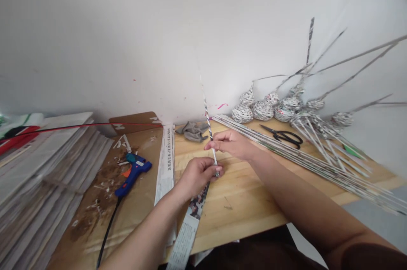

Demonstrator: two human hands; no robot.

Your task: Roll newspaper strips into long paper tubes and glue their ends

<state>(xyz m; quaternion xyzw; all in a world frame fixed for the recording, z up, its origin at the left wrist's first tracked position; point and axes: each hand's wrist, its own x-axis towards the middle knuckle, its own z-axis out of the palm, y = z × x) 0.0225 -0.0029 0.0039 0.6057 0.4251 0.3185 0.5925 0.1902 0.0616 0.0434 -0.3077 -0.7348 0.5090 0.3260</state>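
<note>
A thin rolled newspaper tube rises at a slight tilt over the middle of the wooden table. Its lower end is pinched between the fingers of my left hand. The fingers of my right hand close on the tube a little higher up. Below my left hand, a flat newspaper strip runs down past the table's front edge. A stack of flat newspaper strips lies just left of my left hand.
Wooden table; blue glue gun on stained cardboard and a newspaper pile at left. Grey cloth behind my hands. Black scissors, long paper tubes and woven paper gourds with projecting tubes at right.
</note>
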